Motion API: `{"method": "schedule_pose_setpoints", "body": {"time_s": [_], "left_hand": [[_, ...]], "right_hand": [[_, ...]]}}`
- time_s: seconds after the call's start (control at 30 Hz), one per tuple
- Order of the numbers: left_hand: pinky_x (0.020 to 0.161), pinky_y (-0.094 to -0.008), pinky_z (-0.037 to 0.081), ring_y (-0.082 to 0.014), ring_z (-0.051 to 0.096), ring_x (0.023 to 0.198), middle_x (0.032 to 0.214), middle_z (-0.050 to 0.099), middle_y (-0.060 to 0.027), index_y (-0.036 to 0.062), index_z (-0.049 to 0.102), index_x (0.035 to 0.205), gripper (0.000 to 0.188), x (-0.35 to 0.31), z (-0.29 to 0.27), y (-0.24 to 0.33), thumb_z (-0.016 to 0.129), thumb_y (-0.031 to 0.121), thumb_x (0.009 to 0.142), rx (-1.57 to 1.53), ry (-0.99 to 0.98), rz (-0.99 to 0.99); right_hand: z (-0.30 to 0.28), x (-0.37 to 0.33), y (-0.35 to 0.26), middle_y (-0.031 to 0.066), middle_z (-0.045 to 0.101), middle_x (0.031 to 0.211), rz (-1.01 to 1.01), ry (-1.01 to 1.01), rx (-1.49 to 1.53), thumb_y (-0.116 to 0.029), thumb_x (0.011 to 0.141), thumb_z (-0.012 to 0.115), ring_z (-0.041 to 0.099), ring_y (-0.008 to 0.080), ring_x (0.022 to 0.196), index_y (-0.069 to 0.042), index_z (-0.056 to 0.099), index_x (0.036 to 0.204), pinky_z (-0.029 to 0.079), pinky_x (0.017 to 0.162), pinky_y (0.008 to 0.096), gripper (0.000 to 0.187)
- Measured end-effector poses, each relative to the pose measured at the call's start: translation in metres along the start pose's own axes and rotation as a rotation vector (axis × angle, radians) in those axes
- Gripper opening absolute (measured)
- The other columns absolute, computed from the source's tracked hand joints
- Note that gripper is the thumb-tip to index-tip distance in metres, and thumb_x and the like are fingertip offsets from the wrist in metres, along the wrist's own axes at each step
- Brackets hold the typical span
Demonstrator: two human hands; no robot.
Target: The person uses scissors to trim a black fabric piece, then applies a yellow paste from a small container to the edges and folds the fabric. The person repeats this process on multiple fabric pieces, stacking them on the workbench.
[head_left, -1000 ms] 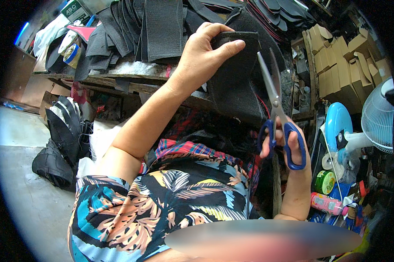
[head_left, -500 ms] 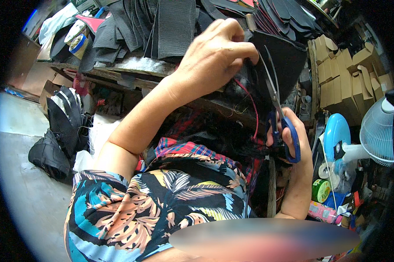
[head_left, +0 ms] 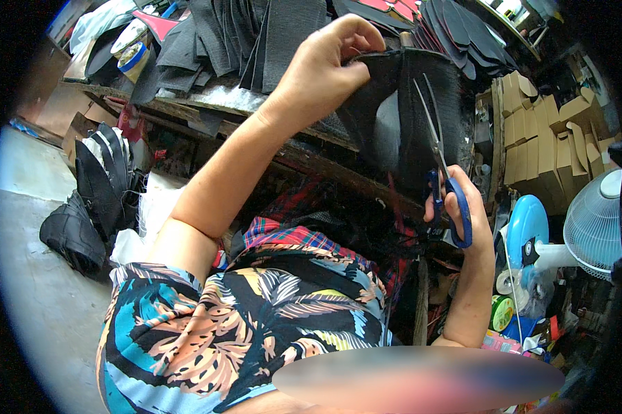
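Between our left hand's (head_left: 324, 69) fingertips we pinch the top edge of a black mesh piece (head_left: 400, 117), holding it up. Just right of those fingers, our right hand (head_left: 462, 207) grips blue-handled scissors (head_left: 440, 162), blades slightly parted against the mesh.

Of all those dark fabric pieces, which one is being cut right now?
The dark piece pinched in the left hand, with the blue-handled scissors in the right hand against it; the others lie stacked on the bench.
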State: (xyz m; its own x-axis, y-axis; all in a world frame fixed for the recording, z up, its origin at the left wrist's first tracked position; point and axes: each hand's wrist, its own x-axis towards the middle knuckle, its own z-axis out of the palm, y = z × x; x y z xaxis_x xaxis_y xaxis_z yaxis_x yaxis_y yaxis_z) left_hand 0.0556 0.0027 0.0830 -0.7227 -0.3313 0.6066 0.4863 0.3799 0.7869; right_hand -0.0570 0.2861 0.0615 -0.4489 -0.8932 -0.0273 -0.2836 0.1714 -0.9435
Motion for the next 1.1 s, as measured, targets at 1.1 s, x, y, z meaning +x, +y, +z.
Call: {"method": "schedule_pose_setpoints", "body": {"time_s": [1.1], "left_hand": [[0.077,-0.0228,0.047,-0.0077,0.057,0.083,0.087,0.06,-0.0007,0.0019,0.057,0.129,0.043,0.014,-0.011,0.004,0.064,0.008,0.087,-0.198,-0.204,-0.042]], "right_hand": [[-0.009,0.001,-0.035,0.0084,0.059,0.088,0.004,-0.23,0.237,-0.083,0.076,0.06,0.063,0.0163,0.07,0.005,0.047,0.127,0.048,0.066,0.0285,0.102]]}}
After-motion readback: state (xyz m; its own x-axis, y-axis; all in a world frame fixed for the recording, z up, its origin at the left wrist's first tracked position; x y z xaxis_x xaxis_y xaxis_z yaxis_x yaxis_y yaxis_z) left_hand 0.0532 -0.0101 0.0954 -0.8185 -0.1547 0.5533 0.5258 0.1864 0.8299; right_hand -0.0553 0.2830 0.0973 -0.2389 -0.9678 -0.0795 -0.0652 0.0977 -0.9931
